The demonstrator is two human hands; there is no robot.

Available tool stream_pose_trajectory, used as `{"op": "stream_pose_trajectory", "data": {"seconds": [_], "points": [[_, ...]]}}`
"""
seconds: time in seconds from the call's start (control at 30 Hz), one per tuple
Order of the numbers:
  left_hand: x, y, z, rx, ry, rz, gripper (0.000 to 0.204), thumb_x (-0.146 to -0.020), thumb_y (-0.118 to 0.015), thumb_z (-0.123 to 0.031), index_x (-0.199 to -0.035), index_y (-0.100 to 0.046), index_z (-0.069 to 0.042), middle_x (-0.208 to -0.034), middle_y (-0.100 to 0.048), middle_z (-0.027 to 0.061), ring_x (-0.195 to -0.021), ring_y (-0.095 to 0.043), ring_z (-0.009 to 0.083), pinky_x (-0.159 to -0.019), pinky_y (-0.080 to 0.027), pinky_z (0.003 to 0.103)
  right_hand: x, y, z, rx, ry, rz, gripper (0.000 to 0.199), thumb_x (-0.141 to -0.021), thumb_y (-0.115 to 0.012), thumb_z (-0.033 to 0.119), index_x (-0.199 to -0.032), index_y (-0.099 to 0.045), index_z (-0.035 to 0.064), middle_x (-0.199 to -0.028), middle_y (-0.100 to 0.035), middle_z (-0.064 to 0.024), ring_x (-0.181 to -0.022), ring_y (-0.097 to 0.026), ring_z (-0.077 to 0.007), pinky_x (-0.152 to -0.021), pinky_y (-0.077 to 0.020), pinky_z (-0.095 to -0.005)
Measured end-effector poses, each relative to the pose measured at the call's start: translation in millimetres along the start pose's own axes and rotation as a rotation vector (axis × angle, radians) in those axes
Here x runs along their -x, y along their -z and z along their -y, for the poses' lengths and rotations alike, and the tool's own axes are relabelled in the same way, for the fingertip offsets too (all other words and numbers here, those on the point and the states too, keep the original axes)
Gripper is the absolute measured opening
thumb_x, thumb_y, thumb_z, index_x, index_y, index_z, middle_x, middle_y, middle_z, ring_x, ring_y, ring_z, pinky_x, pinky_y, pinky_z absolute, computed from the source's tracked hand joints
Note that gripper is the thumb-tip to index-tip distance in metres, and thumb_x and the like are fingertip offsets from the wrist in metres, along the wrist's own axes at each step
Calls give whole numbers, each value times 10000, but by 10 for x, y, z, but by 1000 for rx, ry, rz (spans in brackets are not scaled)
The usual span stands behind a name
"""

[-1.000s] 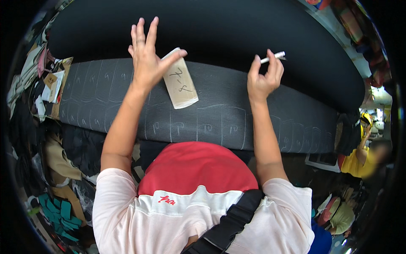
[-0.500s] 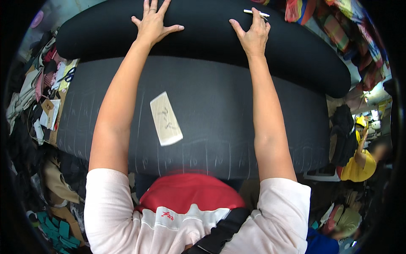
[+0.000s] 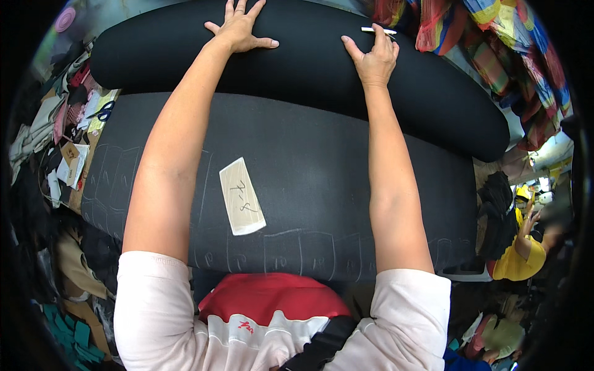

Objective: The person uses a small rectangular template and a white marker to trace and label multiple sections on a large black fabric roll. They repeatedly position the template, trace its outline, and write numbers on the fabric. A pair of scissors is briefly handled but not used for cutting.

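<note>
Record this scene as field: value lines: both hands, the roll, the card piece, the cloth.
Left hand: spread on the black roll
Right hand: at the black roll, white stick between its fingers
Black roll: along the far side of the dark cloth
Card piece: pale, on the dark cloth
Dark cloth: pale drawn lines along its near edge

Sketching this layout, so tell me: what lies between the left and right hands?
In the head view, only a bare stretch of the black roll lies between the left hand and the right hand.
</note>
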State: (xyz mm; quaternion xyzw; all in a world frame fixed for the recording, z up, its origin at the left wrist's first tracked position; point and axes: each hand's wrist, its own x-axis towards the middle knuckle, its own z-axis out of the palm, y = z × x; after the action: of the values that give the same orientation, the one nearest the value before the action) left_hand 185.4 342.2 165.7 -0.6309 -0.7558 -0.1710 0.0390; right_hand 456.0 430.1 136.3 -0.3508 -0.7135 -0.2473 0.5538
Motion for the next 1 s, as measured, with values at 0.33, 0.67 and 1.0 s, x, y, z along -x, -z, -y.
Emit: {"op": "stream_pose_trajectory", "data": {"seconds": [0.33,0.67,1.0], "points": [[467,-413,49,4,-174,-623,797,-720,-712,-504,-1395,-368,-255,-1473,-253,170,-1394,-166,333,-982,-132,738,364,691,286,-328,-303,24,682,-624,-835,383,-1129,-558,16,-1003,-637,-163,-955,-591,-318,-836,-467,-409],[1395,-463,-248,236,-171,-666,474,-741,-741,-294,-1173,-583,-181,-1299,-432,122,-1276,-348,285,-965,-216,652,854,1131,688,-405,-367,75,468,-720,-761,109,-1112,-551,-34,-994,-645,-132,-969,-623,-263,-845,-483,-358],[2588,-208,-696,1587,168,115,292,-882,-643,-176,-1098,-633,21,-956,-673,83,-880,-608,123,-787,-479,247,948,1881,1630,-1541,-898,450,223,-906,-554,41,-1115,-478,23,-868,-661,-122,-670,-622,-136,-609,-487,-225]]}}
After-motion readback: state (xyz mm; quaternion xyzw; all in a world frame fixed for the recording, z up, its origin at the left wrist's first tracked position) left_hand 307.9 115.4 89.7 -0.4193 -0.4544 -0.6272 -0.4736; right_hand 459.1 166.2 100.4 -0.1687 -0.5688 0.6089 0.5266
